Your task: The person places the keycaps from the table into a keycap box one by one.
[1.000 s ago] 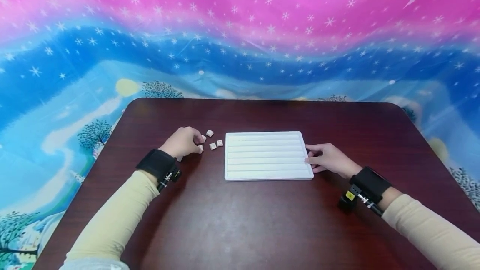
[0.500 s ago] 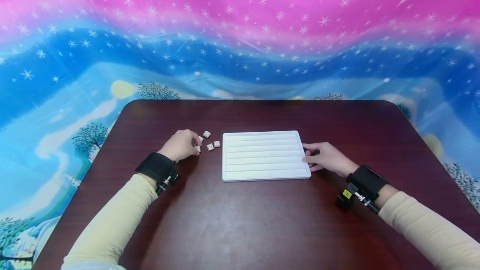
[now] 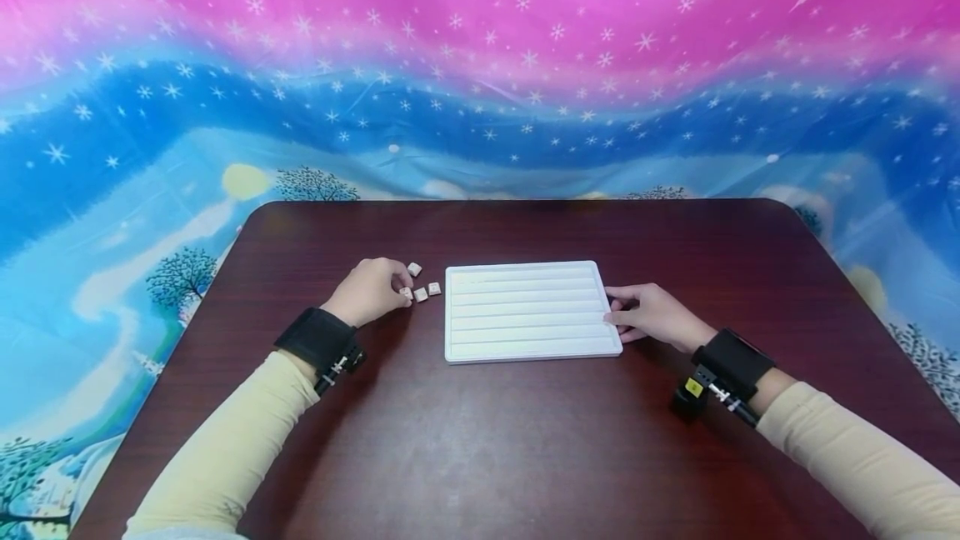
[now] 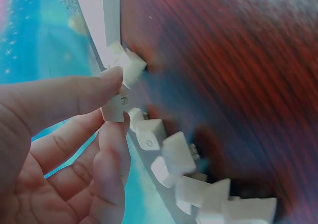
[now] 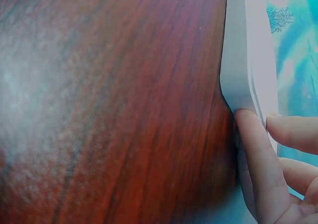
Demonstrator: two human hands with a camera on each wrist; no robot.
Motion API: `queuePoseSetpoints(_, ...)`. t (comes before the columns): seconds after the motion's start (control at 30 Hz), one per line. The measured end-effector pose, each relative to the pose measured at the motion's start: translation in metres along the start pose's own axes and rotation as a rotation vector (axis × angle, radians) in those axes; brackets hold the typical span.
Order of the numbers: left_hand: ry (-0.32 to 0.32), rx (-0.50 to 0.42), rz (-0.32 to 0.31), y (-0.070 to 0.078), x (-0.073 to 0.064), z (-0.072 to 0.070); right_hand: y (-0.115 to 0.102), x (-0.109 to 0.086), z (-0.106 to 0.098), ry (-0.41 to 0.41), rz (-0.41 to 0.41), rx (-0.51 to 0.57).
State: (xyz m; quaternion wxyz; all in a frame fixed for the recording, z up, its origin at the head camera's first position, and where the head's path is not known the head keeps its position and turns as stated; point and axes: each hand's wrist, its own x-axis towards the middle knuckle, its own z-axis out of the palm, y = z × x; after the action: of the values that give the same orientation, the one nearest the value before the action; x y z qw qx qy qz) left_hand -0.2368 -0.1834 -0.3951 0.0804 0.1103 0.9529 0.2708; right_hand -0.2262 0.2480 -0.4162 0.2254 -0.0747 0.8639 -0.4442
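Since half a second ago, the left hand [image 3: 366, 292] has shifted slightly toward three o'clock, bringing the held keycap [image 4: 113, 110] just beside one of the loose keycaps [image 3: 421, 294] on the wood-grain table [image 3: 480, 448]. Another keycap that showed past the fingertips then is now out of sight in the head view. The right hand [image 3: 660, 319] and the white ridged tray [image 3: 525, 311] lie where they did. For the work in hand, this suggests that one keycap has been singled out while the tray is being steadied.

Left thumb and forefinger pinch the held keycap, its hollow, stemmed side partly showing in the left wrist view; the other fingers curl loosely below. Seen from the tray's middle, this hand and the keycaps sit at about nine o'clock. At three o'clock the right hand pinches the tray's short edge, thumb on the rim and forefinger against the side wall.

More keycaps show in the left wrist view, at one and four o'clock from the held one, than in the head view, where the hand covers some; several overlap, so a count is unsure. Most markings are too blurred to read. Whether the held keycap touches its neighbour cannot be told. Only one corner of the tray shows clearly in the right wrist view, and how far the right fingers reach beneath it is hidden.
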Motion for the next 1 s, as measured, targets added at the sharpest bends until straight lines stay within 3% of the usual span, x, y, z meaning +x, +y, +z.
queuePoseSetpoints(0.6, 0.043, 0.039, 0.064, 0.043, 0.005, 0.013, 0.000, 0.000, -0.002, -0.016, -0.013, 0.003)
queuePoseSetpoints(0.87, -0.006, 0.027, 0.149, 0.061, 0.012, 0.024, 0.001, -0.002, -0.002, -0.022, -0.027, 0.001)
queuePoseSetpoints(1.0, -0.033, 0.011, 0.154, 0.069, 0.016, 0.029, 0.001, -0.002, -0.001, -0.019, -0.023, 0.004)
